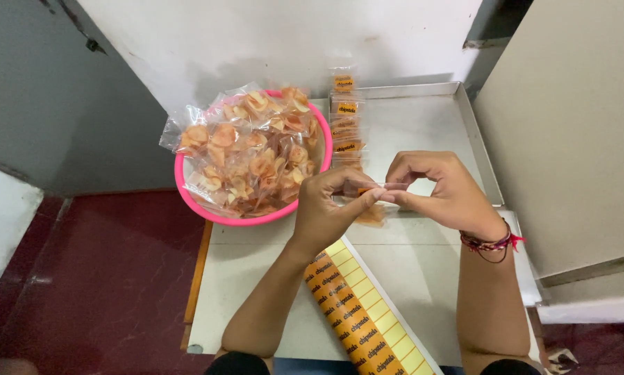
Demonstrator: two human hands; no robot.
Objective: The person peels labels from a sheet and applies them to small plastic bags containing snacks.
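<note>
in the middle of the frame i see both hands brought together over a metal tray [475,139], working one small clear packet [371,201] of orange chips between them. my left hand [326,212] has its fingers curled tight, thumb and forefinger pinched on the packet's top edge, and my right hand [440,191] mirrors it, fingertips closed on the same edge from the other side, so the plastic is stretched flat between the two pinches; that grip looks chosen to keep the mouth of the packet straight and taut while the filled part hangs just below. a bracelet [494,243] of red and dark thread sits on the right wrist. to the upper left of the hands, a pink bowl [187,187] sits heaped with clear packets of chips [249,149], near enough to the left hand to be within easy reach. behind the hands, toward the top centre, a row of packets with orange labels [345,114] lies overlapped in a line on the tray, apparently kept apart from the heap in the bowl. at the bottom centre, a sheet of yellow and orange stickers [357,312] lies slantwise on the table [256,278], between the forearms and just under the left wrist, handy to both hands.
</note>
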